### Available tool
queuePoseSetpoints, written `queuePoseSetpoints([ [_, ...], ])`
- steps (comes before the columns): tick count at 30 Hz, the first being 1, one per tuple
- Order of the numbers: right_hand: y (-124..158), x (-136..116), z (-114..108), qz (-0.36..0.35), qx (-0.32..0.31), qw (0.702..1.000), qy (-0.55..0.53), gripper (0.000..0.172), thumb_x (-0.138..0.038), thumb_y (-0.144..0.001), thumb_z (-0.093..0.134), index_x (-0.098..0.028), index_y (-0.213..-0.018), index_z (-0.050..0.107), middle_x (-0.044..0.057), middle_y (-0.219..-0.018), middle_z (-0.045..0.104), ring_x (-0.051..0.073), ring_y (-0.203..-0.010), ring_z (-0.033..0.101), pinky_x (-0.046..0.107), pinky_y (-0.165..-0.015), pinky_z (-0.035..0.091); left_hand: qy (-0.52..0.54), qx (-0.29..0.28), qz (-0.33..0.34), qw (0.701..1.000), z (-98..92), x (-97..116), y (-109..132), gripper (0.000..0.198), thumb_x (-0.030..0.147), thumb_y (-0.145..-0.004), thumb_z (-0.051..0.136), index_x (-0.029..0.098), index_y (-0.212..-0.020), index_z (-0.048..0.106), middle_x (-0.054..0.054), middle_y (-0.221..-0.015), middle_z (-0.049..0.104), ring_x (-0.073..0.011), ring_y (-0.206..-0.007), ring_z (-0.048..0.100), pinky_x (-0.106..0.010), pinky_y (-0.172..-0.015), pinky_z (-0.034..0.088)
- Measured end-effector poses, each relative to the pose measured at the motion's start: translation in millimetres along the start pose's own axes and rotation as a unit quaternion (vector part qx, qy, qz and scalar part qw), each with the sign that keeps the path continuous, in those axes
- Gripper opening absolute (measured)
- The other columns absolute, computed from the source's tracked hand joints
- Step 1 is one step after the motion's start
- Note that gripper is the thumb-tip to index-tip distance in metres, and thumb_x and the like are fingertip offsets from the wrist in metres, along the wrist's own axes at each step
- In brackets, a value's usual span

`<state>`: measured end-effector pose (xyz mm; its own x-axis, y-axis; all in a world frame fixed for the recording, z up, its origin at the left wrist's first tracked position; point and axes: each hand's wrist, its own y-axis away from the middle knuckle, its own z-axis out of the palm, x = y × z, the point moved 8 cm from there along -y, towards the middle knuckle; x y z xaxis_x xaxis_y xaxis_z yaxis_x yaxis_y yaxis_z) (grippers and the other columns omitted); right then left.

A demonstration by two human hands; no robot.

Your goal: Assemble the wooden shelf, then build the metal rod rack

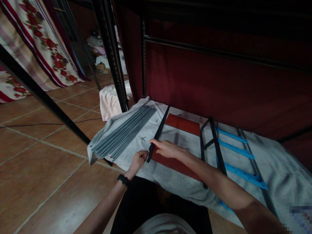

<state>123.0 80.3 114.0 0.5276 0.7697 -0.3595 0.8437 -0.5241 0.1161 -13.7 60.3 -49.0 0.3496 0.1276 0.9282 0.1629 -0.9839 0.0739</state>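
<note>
A black bar [161, 126] lies slantwise across the grey cloth, along the left ends of two red-brown panels [182, 123]. Around its nearer part my right hand [167, 149] is closed, thumb and fingers gripping the bar. My left hand [139, 159] is pinched against the outer side of the bar's near end. Whatever sits between those fingertips is too small to make out. At the panels' right ends stands a black frame piece [202, 146]. Left of the bar, a couple of small metal parts [143, 138] rest on the cloth.
Many grey rods [126, 131] lie bundled on the left of the cloth [138, 170]. Blue slatted pieces with black rods [236, 148] are at the right. A black metal upright [110, 55] and a slanting black bar [46, 97] flank the left side. Dark red fabric [219, 84] hangs behind.
</note>
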Motion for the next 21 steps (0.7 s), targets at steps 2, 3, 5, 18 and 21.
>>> queuePoseSetpoints([
  [2,0.8,1.6,-1.3,-0.003,0.002,1.0,-0.003,0.049,-0.016,-0.087,0.053,-0.025,-0.134,0.043,0.003,-0.09,0.07,0.021,-0.084,0.067,0.024,-0.063,0.04,0.029,0.01,-0.031,0.999,1.5,-8.8,-1.7,0.023,0.036,-0.075,0.054,0.018,-0.061,0.06,0.001,-0.051,0.052,-0.0122,-0.048,0.046,-0.025,-0.05,0.033],
  [3,1.4,2.5,-2.5,-0.003,0.005,1.0,-0.005,0.049,-0.016,-0.086,0.053,-0.025,-0.134,0.043,0.002,-0.091,0.069,0.021,-0.084,0.067,0.024,-0.063,0.04,0.044,0.014,-0.044,0.998,2.5,-12.0,-2.4,0.025,0.039,-0.074,0.056,0.018,-0.06,0.06,0.002,-0.049,0.05,-0.0112,-0.046,0.044,-0.025,-0.048,0.031],
  [5,2.5,4.0,-4.8,-0.002,0.01,1.0,-0.008,0.05,-0.017,-0.086,0.054,-0.026,-0.134,0.043,0.002,-0.091,0.069,0.02,-0.084,0.067,0.024,-0.063,0.04,0.077,0.018,-0.071,0.994,4.4,-16.7,-3.3,0.027,0.044,-0.069,0.061,0.018,-0.062,0.06,0.003,-0.047,0.05,-0.0101,-0.043,0.042,-0.024,-0.046,0.03],
  [18,4.4,4.2,-8.3,-0.005,0.014,1.0,-0.022,0.052,-0.017,-0.087,0.054,-0.027,-0.136,0.042,0.003,-0.095,0.07,0.021,-0.088,0.067,0.024,-0.065,0.041,0.207,-0.009,-0.109,0.972,3.5,-13.1,6.2,0.035,0.047,-0.063,0.075,0.016,-0.072,0.063,0.0,-0.061,0.062,-0.0113,-0.054,0.053,-0.024,-0.054,0.039],
  [21,5.4,5.0,-9.5,-0.004,0.012,1.0,-0.024,0.051,-0.017,-0.087,0.054,-0.027,-0.135,0.043,0.002,-0.094,0.069,0.021,-0.087,0.067,0.024,-0.066,0.041,0.205,0.002,-0.114,0.972,2.7,-13.1,4.4,0.033,0.044,-0.064,0.075,0.017,-0.059,0.056,0.003,-0.049,0.051,-0.0082,-0.046,0.043,-0.023,-0.049,0.031],
])
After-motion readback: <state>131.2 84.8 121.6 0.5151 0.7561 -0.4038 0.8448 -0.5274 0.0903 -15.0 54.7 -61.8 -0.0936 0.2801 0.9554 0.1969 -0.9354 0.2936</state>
